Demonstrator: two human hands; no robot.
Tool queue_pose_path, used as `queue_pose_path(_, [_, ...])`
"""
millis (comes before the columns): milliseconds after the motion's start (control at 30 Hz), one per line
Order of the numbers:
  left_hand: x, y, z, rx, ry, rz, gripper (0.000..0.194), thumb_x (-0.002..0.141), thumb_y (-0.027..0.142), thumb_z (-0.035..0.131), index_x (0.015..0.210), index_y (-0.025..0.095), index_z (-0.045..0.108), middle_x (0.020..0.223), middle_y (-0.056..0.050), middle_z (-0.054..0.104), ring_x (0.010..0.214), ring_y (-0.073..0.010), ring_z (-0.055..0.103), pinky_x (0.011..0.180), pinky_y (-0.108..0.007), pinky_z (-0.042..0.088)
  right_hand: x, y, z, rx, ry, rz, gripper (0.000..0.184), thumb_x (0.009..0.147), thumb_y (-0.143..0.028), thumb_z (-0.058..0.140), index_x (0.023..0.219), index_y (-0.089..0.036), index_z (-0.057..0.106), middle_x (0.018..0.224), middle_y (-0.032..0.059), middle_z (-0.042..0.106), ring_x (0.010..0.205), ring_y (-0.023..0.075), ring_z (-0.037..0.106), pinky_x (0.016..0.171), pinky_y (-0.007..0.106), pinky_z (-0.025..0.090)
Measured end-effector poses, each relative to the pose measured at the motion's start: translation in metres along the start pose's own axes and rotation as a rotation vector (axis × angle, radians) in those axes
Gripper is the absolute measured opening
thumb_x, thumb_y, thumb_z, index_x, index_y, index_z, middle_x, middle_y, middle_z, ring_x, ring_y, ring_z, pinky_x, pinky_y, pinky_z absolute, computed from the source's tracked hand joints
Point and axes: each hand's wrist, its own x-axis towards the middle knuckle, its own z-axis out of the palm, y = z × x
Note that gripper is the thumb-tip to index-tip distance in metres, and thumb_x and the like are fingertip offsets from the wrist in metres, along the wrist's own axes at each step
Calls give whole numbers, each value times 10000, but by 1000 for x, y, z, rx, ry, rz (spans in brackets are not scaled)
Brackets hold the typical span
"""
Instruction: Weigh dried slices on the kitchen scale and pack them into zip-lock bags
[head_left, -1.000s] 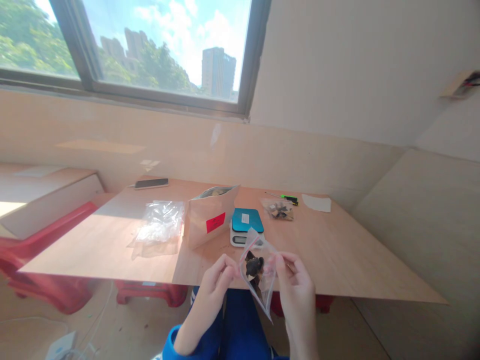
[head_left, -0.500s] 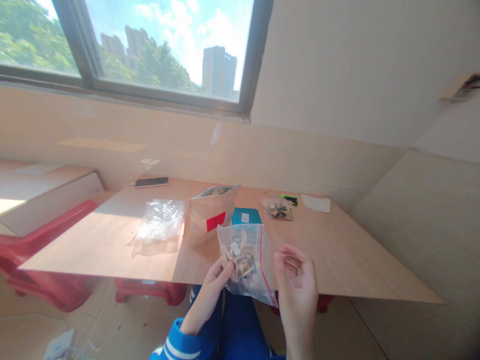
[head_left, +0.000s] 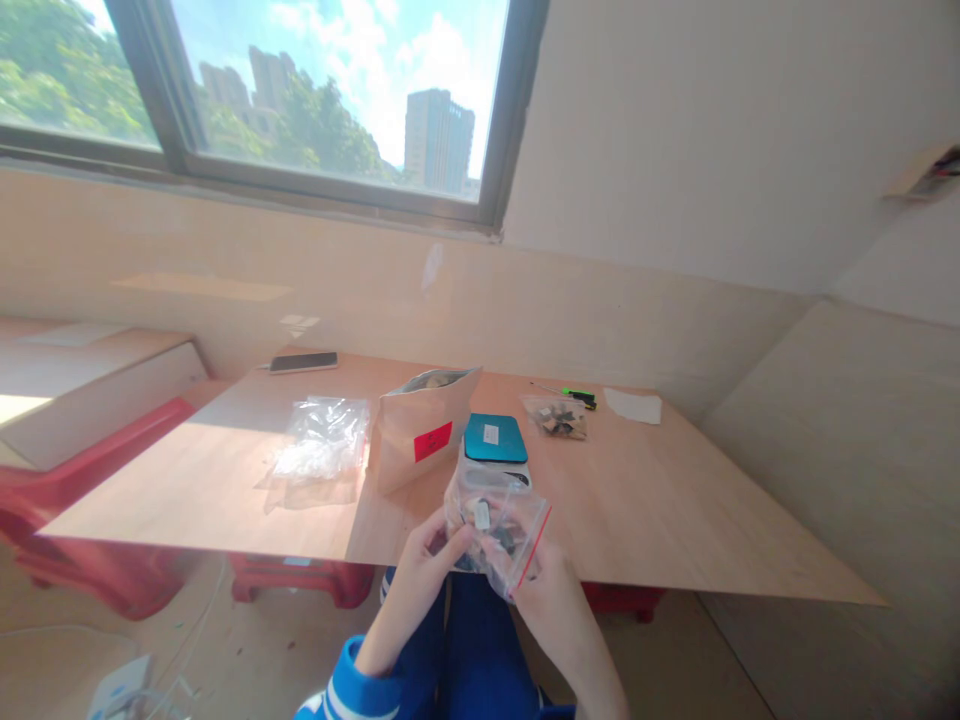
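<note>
A clear zip bag (head_left: 499, 510) with a red seal strip is held above the table's front edge, with brownish dried pieces and a small white label inside. My left hand (head_left: 435, 550) pinches its left side, thumb in front. My right hand (head_left: 544, 580) grips the bag's right side by the red strip, its fingers partly hidden by the bag. Just behind the bag sits a small scale with a teal top (head_left: 495, 438). To its left stands an open kraft paper pouch (head_left: 424, 430) with a red label.
Flat clear plastic bags (head_left: 322, 440) lie on the left of the table (head_left: 675, 520). A second filled zip bag (head_left: 556, 417), a green-and-black tool (head_left: 580, 397) and white paper (head_left: 632, 406) lie back right. A phone (head_left: 304, 362) rests at the back left; red stools (head_left: 300, 582) stand below.
My right hand has moved left and taken hold of the bag's sealed side. The bag has tilted and dropped lower, uncovering more of the scale behind it.
</note>
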Motion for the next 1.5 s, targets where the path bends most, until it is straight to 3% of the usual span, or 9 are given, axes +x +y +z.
queue_pose_path(167, [0, -1, -1, 63, 7, 9, 305, 777, 441, 661, 769, 138, 686, 691, -6, 642, 682, -150, 550, 666, -253, 448, 2, 8, 2, 24, -4, -8, 387, 815, -311, 642, 1200, -289, 628, 1251, 59, 624, 1151, 231, 593, 1007, 402, 471])
queue_pose_path(333, [1, 3, -1, 26, 1, -5, 345, 793, 443, 643, 980, 159, 705, 836, -35, 701, 833, -193, 609, 780, -283, 473, 2, 14, 2, 103, -9, 45, 339, 831, -306, 616, 1161, -243, 660, 1149, 86, 682, 1103, 245, 630, 940, 416, 523])
queue_pose_path(567, [3, 2, 3, 86, 72, -8, 334, 743, 451, 679, 848, 137, 723, 847, -56, 727, 804, -208, 616, 749, -292, 486, 4, 10, 7, 123, 28, 42, 351, 796, -290, 671, 1144, -253, 655, 1239, 81, 642, 1049, 240, 654, 922, 408, 530])
queue_pose_path(833, [5, 1, -4, 6, 103, -21, 347, 743, 452, 686, 874, 133, 727, 792, -50, 725, 756, -193, 636, 715, -281, 498, 11, 28, 13, 312, 40, 147, 390, 741, -338, 711, 1097, -187, 654, 1066, 98, 713, 944, 248, 693, 835, 395, 569])
queue_pose_path(933, [6, -1, -8, -82, 173, -102, 366, 749, 476, 679, 868, 132, 718, 807, -63, 732, 737, -189, 655, 666, -263, 505, 12, 26, 13, 449, 147, 137, 370, 718, -345, 738, 1037, -175, 657, 1031, 99, 724, 918, 235, 699, 832, 372, 568])
queue_pose_path(1100, [9, -2, -12, -280, 310, -218, 540, 704, 510, 708, 1069, 112, 680, 871, -95, 753, 749, -221, 696, 655, -291, 535, 18, 21, 14, 598, 286, 113, 426, 713, -340, 752, 1091, -187, 631, 1076, 91, 711, 1025, 232, 665, 933, 392, 517])
queue_pose_path(1233, [7, 2, -21, -329, 382, -163, 556, 729, 514, 687, 1115, 114, 669, 929, -105, 758, 800, -232, 709, 726, -314, 546, 41, 8, 10, 676, 297, 66, 449, 696, -374, 748, 1087, -200, 611, 1101, 92, 693, 1055, 237, 647, 940, 409, 507])
queue_pose_path(1367, [3, 14, -31, -315, 442, -148, 530, 742, 491, 688, 1106, 106, 677, 946, -105, 760, 887, -264, 705, 748, -318, 546, 89, -19, 5, 675, 277, -165, 424, 689, -352, 741, 1067, -231, 590, 1092, 61, 680, 1066, 219, 632, 954, 394, 497])
queue_pose_path(1500, [-1, 26, -38, -361, 481, -126, 527, 745, 437, 708, 1179, 146, 637, 1026, -81, 751, 984, -283, 685, 781, -328, 546, 141, -47, 9, 612, 82, -401, 370, 727, -319, 719, 1072, -257, 600, 1039, 21, 680, 1026, 183, 634, 941, 342, 497])
